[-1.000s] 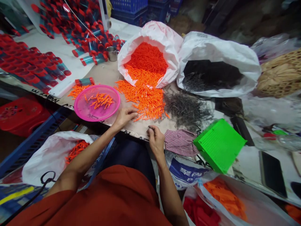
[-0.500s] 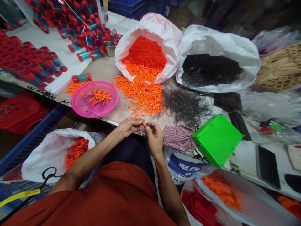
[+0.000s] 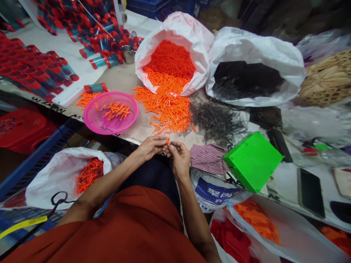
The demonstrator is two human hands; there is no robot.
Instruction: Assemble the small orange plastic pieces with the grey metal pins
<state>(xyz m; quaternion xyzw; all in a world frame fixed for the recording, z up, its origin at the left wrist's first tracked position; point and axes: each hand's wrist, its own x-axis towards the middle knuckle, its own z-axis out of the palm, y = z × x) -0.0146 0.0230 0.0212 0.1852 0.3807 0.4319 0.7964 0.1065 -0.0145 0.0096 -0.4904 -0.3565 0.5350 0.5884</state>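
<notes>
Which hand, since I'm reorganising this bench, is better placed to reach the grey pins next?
Probably the right hand: it lies on that side, nearer the grey pins. The left hand sits further off, towards the pink basket. Both hands meet at a small orange piece.

Glossy orange plastic pcs (image 3: 167,109), matt woven-plastic sack (image 3: 175,25), smooth steel cup (image 3: 128,54), rough checked cloth (image 3: 208,159)

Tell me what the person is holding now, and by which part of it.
A small orange plastic piece, gripped at its lower end between the left hand and right hand; the fingers hide exactly which hand pinches it.
</notes>
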